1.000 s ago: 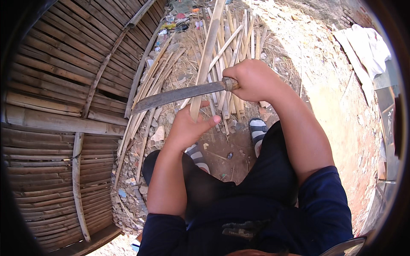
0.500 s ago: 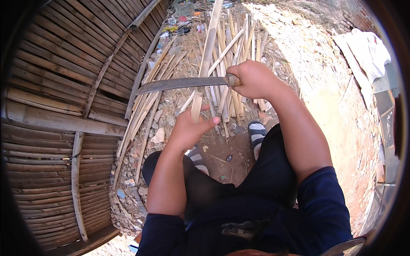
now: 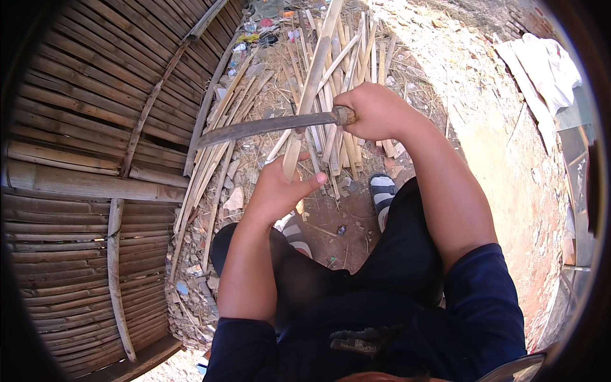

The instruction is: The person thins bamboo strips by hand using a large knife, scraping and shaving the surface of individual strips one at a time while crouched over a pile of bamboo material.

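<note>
My right hand (image 3: 375, 111) is closed round the wooden handle of a machete (image 3: 267, 127), whose long dark blade points left. Under the blade runs a pale, flat bamboo strip (image 3: 316, 70), stretching away from me to the far edge of the view. Its near end lies in my left hand (image 3: 277, 189), between the thumb and the fingers. The thumb sticks out to the right, and the fingers are partly hidden behind the strip. The blade crosses the strip just beyond my left hand; I cannot tell whether it touches.
Many loose split strips (image 3: 347, 127) lie on the ground ahead, and more long strips (image 3: 219, 146) lie along the slatted bamboo wall (image 3: 83, 121) at left. Rubble and litter cover the ground. A white cloth (image 3: 544, 70) lies at far right. My sandalled feet (image 3: 383, 194) are below.
Both hands and the machete have shifted only slightly; the strip still lies in my left hand. The view has tilted a little.
</note>
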{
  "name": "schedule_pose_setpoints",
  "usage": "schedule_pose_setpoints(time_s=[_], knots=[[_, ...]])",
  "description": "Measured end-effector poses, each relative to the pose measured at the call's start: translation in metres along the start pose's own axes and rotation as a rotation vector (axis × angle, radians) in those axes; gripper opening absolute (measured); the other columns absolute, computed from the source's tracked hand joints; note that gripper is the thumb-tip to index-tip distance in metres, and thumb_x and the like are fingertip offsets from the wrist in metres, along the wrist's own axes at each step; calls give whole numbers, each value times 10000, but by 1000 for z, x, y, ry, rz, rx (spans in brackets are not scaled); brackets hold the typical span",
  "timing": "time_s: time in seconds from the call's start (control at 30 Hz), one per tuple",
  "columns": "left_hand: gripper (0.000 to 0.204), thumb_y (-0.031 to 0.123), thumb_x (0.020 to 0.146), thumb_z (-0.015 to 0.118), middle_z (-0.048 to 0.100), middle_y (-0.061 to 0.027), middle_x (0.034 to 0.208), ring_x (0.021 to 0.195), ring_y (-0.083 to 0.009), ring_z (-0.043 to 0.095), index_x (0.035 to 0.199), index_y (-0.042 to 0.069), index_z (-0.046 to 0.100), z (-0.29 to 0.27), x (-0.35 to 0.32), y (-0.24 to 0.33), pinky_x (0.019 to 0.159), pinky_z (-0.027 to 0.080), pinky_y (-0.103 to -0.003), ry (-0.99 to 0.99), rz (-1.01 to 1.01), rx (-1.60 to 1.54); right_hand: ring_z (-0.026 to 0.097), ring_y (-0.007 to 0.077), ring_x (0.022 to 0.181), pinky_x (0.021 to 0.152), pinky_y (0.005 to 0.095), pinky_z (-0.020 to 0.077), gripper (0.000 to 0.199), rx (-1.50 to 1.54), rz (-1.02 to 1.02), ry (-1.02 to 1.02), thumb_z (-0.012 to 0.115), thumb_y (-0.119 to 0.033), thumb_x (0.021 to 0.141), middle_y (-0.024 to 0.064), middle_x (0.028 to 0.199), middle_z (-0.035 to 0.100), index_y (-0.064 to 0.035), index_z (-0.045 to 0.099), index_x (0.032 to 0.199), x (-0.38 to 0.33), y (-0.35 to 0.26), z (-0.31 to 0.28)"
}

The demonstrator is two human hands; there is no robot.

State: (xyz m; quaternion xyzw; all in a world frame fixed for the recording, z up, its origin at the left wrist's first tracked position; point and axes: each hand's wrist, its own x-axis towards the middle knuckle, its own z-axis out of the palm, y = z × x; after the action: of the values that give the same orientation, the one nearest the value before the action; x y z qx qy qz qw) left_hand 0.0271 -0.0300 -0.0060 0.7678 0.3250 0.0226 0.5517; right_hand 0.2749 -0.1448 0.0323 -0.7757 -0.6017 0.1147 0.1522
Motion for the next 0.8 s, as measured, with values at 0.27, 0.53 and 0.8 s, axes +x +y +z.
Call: schedule_pose_setpoints(time_s=[0.27,0.53,0.8], knots=[[782,420,819,940,548,47,791,736,-84,538,1372,-47,643,1,2,-9,668,446,-274,19,8,-60,728,401,916,830,508,578,284,-65,-45,-22,768,-226,843,192,963,754,-88,765,1091,-4,-18,-3],[784,395,828,942,553,60,790,743,-75,543,1403,-34,625,0,-2,-6,689,455,-267,-16,26,-57,725,411,929,837,512,577,322,36,132,88,778,-238,856,202,950,753,-90,762,1141,-9,19,-19],[726,367,841,935,534,72,765,722,-65,519,1382,-18,640,2,1,-5,669,434,-260,12,29,-62,730,400,941,848,499,581,375,-96,-41,-47,807,-275,844,188,959,760,-114,762,1179,-13,-16,-14]])
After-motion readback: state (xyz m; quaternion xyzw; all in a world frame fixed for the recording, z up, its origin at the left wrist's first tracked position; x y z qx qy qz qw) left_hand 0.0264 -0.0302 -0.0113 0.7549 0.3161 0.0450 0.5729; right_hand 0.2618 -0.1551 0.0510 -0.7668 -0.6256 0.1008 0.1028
